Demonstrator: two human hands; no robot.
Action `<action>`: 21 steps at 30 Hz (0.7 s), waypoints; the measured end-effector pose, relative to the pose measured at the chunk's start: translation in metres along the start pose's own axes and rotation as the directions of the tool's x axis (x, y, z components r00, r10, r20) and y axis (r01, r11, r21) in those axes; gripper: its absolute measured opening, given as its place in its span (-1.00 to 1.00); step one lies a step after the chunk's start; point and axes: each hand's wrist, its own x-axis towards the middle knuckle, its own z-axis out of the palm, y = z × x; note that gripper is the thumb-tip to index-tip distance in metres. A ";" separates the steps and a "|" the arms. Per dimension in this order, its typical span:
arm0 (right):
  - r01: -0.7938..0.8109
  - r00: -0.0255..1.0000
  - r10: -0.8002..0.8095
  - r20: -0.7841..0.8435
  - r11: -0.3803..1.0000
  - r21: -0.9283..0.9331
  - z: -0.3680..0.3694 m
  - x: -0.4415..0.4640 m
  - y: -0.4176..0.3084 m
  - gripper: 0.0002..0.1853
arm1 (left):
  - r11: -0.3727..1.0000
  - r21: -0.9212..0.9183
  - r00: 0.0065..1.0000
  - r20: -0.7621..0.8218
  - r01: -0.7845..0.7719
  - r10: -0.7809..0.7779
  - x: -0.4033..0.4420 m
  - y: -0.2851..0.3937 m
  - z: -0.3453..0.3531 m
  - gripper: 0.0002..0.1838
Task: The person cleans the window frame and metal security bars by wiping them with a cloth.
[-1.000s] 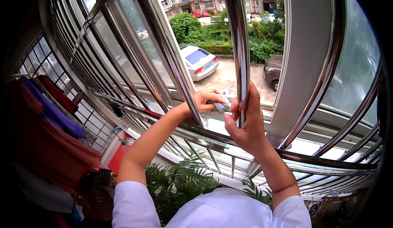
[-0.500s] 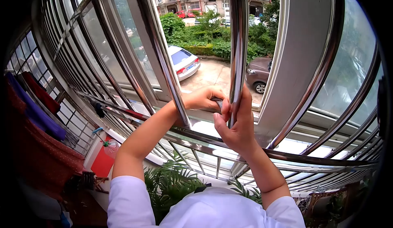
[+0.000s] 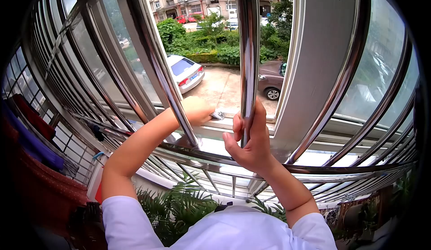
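My left hand point(image 3: 197, 110) reaches out between two bars, its fingers closed and slightly blurred. From it pokes a small crumpled grey cloth point(image 3: 217, 115), close to the white window sill point(image 3: 215, 125); whether the cloth touches the sill I cannot tell. Most of the cloth is hidden by the hand. My right hand point(image 3: 253, 146) has its fingers curled round the lower part of a shiny vertical metal bar point(image 3: 249, 61), with the thumb sticking out to the left. Another metal bar point(image 3: 155, 66) crosses in front of my left forearm.
A horizontal rail point(image 3: 215, 158) runs below both hands, and more bars curve away on either side. White window frame point(image 3: 314, 61) stands at right. Green palm leaves point(image 3: 179, 209) are below the rail. Clothes point(image 3: 33, 142) hang at far left. Outside are parked cars point(image 3: 186, 72) and shrubs.
My left hand has moved left with the grey cloth, away from the bar that my right hand holds. The right hand keeps its grip. The whole view has shifted slightly.
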 end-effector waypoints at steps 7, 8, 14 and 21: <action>0.027 0.999 -0.027 -0.028 1.000 -0.006 0.000 -0.001 -0.001 -0.09 | 0.404 -0.909 0.959 0.019 -0.101 0.283 0.048 0.018 0.015 -0.46; 0.017 1.000 -0.017 -0.010 1.000 0.017 -0.001 -0.001 -0.001 -0.10 | 0.355 -0.911 0.930 -0.073 -0.209 0.361 0.052 0.021 0.007 -0.46; 0.003 1.000 -0.002 -0.013 0.997 0.074 -0.001 -0.005 0.002 -0.18 | 0.143 -0.923 0.805 -0.227 -0.357 0.549 0.098 0.035 -0.021 -0.52; -0.026 1.000 0.026 0.008 0.996 0.083 -0.002 -0.006 0.004 -0.19 | 0.386 -0.826 0.704 -0.019 -0.412 0.710 0.090 0.045 0.000 -0.21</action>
